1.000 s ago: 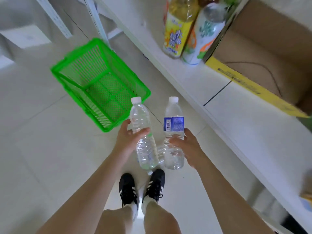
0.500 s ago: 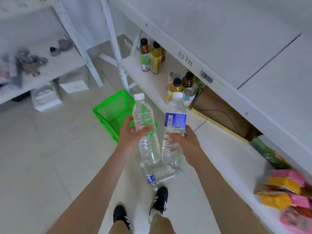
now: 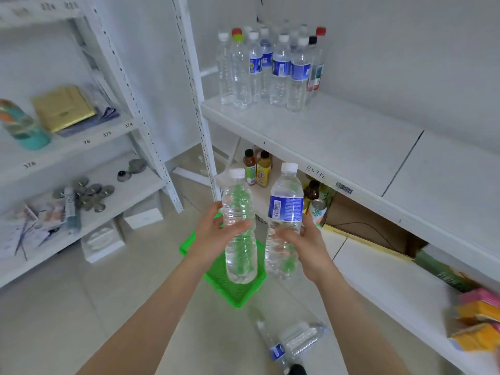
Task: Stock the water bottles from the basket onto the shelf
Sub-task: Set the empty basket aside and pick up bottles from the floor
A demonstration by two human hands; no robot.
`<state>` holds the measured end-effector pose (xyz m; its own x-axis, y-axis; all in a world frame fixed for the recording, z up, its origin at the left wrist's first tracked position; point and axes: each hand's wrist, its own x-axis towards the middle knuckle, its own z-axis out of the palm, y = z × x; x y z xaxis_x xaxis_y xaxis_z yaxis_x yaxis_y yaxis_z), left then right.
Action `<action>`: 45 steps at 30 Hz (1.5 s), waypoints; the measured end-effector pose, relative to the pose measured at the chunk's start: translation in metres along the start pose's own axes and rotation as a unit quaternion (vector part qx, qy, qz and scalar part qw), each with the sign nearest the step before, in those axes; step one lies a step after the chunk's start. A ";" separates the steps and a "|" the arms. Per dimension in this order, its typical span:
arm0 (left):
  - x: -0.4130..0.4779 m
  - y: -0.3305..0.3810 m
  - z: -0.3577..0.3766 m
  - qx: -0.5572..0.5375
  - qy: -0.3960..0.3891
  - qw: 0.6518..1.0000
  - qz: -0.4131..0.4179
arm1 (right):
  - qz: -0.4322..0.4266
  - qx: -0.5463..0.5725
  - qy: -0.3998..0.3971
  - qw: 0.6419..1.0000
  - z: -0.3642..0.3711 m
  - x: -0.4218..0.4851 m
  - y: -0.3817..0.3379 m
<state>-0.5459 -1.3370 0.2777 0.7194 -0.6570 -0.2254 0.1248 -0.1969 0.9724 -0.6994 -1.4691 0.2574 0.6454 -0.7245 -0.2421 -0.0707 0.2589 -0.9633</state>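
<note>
The left hand (image 3: 216, 234) is wrapped round the middle of a clear, unlabelled plastic water bottle with a white cap (image 3: 239, 226). The right hand (image 3: 303, 239) grips a similar clear bottle with a blue label (image 3: 285, 212). Both bottles are upright, close together and in the air, below and in front of the white metal shelf (image 3: 351, 147).

The main risk is probably at the shelf. A tight cluster of standing water bottles (image 3: 270, 66) fills its far left corner, so setting two bottles down at once could nudge one and topple the rest. Each bottle is held in one hand round its ribbed, soft wall, and a squeeze or a loose hold could let it slip. Two more clear bottles lying on the floor tiles (image 3: 295, 342) are just beside a black shoe (image 3: 297, 370), where a step could roll or kick them.

The bright green plastic mesh basket (image 3: 238, 293) sits on the floor behind the hands. Only bare mesh shows in its visible part, and the rest is hidden. On the lower shelf, an open brown cardboard box (image 3: 365, 226) shows no contents where its inside can be seen.
</note>
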 end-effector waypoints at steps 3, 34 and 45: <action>0.010 0.017 -0.021 0.019 -0.020 0.999 0.017 | -0.020 0.004 0.010 1.000 0.021 0.004 -0.011; 0.265 0.147 -0.067 0.063 -0.160 0.981 0.088 | -0.101 -0.007 0.108 0.989 0.105 0.197 -0.114; 0.395 0.187 -0.043 0.087 -0.280 0.949 0.113 | -0.138 0.014 0.246 0.959 0.126 0.268 -0.144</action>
<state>-0.2089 -1.6024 0.3726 0.2324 -0.9710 -0.0560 -0.1399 -0.0904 0.9860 -0.4202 -1.6197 0.3463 0.1990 -0.9799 -0.0097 0.0764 0.0254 -0.9968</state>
